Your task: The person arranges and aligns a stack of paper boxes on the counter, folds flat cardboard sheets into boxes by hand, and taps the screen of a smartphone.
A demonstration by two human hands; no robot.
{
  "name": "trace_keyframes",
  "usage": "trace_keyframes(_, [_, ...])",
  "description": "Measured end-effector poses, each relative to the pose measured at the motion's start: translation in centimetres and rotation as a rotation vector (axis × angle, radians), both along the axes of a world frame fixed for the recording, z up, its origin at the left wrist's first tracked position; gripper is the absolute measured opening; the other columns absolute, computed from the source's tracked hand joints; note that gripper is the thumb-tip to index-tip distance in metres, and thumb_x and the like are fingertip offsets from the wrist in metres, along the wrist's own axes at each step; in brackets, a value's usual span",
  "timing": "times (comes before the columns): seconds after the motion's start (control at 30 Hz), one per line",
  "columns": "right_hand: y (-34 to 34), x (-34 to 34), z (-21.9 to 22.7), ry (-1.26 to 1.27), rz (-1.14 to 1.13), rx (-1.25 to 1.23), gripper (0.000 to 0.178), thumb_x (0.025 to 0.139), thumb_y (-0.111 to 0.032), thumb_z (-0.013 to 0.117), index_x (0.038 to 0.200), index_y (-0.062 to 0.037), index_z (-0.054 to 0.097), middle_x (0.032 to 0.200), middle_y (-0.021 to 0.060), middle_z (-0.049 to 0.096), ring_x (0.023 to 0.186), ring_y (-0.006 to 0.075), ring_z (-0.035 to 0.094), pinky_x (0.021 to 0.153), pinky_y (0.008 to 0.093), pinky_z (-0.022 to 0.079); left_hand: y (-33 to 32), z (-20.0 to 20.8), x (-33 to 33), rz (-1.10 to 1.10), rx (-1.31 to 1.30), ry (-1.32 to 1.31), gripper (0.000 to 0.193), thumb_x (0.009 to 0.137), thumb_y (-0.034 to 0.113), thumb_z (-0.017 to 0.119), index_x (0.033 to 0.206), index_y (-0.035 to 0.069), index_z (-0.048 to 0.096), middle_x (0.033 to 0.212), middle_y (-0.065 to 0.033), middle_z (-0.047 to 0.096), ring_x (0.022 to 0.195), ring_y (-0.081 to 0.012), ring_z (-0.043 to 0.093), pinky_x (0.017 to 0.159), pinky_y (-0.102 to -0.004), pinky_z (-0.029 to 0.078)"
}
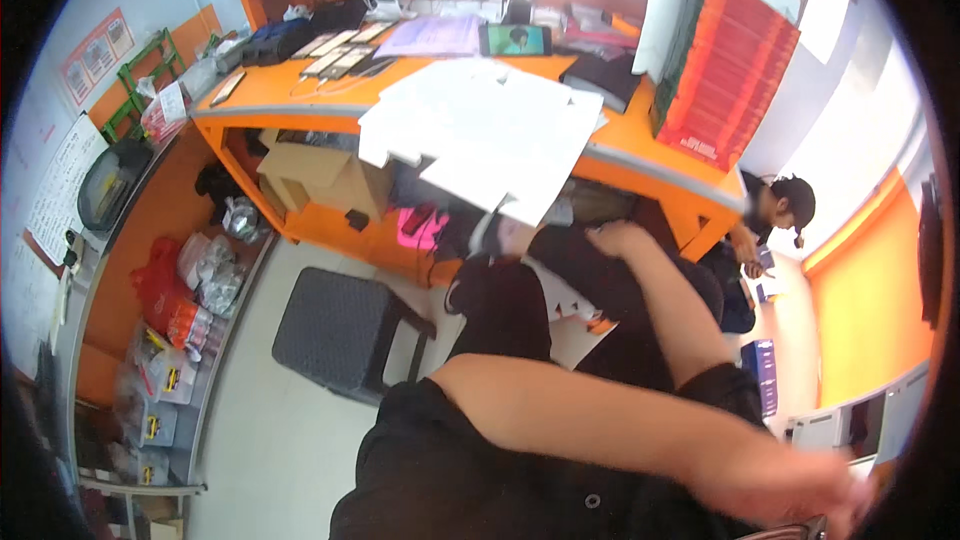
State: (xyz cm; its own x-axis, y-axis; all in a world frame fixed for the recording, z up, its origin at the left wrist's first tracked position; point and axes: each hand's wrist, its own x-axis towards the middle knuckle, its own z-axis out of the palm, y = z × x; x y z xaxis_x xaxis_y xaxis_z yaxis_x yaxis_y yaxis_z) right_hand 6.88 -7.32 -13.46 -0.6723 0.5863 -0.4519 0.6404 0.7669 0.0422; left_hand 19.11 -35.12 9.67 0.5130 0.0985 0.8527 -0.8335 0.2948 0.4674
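L hand (820,500) is at lower R, its forearm crossing in front of the body; it's blurred, so can't tell if its fingers are clenched or grasping. Closest to it is a thin brownish-grey curved item (785,533), mostly cut off by the bottom edge, kind unclear; can't tell if they touch. R hand (622,238) rests on the black fabric trouser leg (570,260) near the knee, fingers released, nothing visible in them.

Just beyond R hand: a loose pile of lg white flat sheets w/ notched edges (490,130), lying on the orange tabletop w/ grey edging (265,90) and hanging over its front edge.

Also on tabletop: a few flat rectangular phones (340,60) toward L; a pale purple sheet (435,35) behind the white pile; a black phone w/ a lit green screen (517,39), approx centre; a tall stack of red flat items (735,70) at R end.

Under tabletop: open brown cardboard box (315,175) + bright pink item (420,227). On floor, L of the legs: dark grey textured plastic stool (335,325). Far L, low shelf w/ red plastic bag (158,280) & clear plastic tubs w/ yellow latches (165,425). Far R, past tabletop: another person in a dark cap (790,200), head bent.
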Motion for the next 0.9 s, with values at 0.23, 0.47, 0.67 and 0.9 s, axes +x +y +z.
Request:
trace_keyframes(0.23, [-7.2, 1.8, 0.8, -0.006, 0.189, -0.115, 0.059, 0.087, -0.054, 0.033, 0.112, -0.0080, 0.059, 0.112, 0.0176, 0.059, 0.106, 0.0341, 0.054, 0.092, 0.0421, 0.041, 2.9, -4.8, -0.8, 0.241, 0.320, 0.054, 0.040, 0.097, 0.029, 0.035, 0.116, -0.001, 0.055, 0.127, -0.0212, 0.041, 0.119, -0.0336, 0.037, 0.098, -0.0418, 0.027])
trace_keyframes(0.47, [-4.2, 1.3, 1.9, 0.660, 0.140, -0.457, 0.031, 0.087, -0.029, 0.047, 0.098, -0.0039, 0.061, 0.095, 0.0173, 0.061, 0.093, 0.0355, 0.058, 0.085, 0.0423, 0.044, 3.4, -14.2, -20.8, 1.032, -0.218, 0.944, 0.038, 0.095, 0.025, 0.040, 0.121, 0.000, 0.048, 0.125, -0.0125, 0.046, 0.114, -0.0218, 0.045, 0.098, -0.0344, 0.034])
trace_keyframes(0.67, [-5.4, 2.4, 9.0, 1.312, 0.646, -0.236, 0.026, 0.075, -0.020, 0.065, 0.100, -0.0134, 0.059, 0.095, 0.0077, 0.058, 0.097, 0.0257, 0.056, 0.082, 0.0375, 0.042, -0.9, -23.4, -29.7, 1.449, -1.180, 0.564, 0.039, 0.091, 0.023, 0.044, 0.125, 0.003, 0.045, 0.118, -0.0117, 0.052, 0.115, -0.0220, 0.044, 0.096, -0.0351, 0.036])
trace_keyframes(0.9, [-7.0, -1.6, 12.5, 0.896, 0.897, -0.117, 0.045, 0.075, -0.029, 0.066, 0.116, -0.0186, 0.052, 0.115, 0.0018, 0.052, 0.112, 0.0196, 0.047, 0.089, 0.0370, 0.037, 4.7, -22.1, -27.4, 1.681, -1.227, 0.145, 0.047, 0.089, 0.025, 0.048, 0.129, 0.004, 0.037, 0.122, -0.0122, 0.049, 0.114, -0.0250, 0.046, 0.095, -0.0430, 0.037])
